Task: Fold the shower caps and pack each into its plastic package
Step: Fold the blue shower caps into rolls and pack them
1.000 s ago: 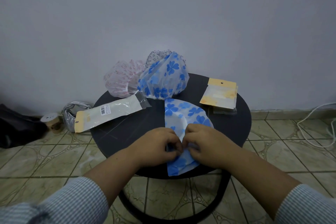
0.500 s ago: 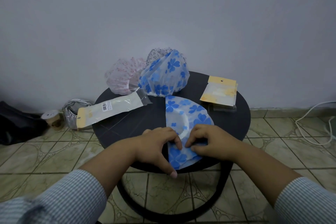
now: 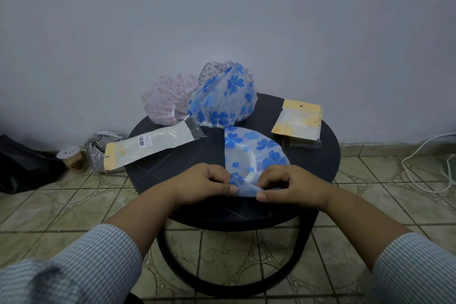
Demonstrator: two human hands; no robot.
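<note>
A blue-flowered shower cap [image 3: 251, 150], folded in half, lies flat on the round black table [image 3: 318, 163]. My left hand [image 3: 204, 184] and my right hand [image 3: 291, 185] each pinch its near end, lifting that end off the table between thumb and fingers. Behind it stand an unfolded blue-flowered cap [image 3: 224, 99], a pink-patterned cap [image 3: 165, 99] and a dark-dotted cap [image 3: 212, 70] mostly hidden behind them. A long white plastic package [image 3: 150, 143] lies at the table's left, overhanging the edge. A stack of yellow-topped packages [image 3: 297, 119] lies at the right.
The table stands against a plain wall on a tiled floor. On the floor at the left are a silver bag [image 3: 101, 148], a small round jar [image 3: 70, 158] and a dark bag [image 3: 22, 165]. A white cable [image 3: 424, 163] loops at the right.
Both hands have taken the cap's near end, which lay flat towards the table edge, and lifted it up towards the middle. The left thumb no longer reaches to the table edge.
</note>
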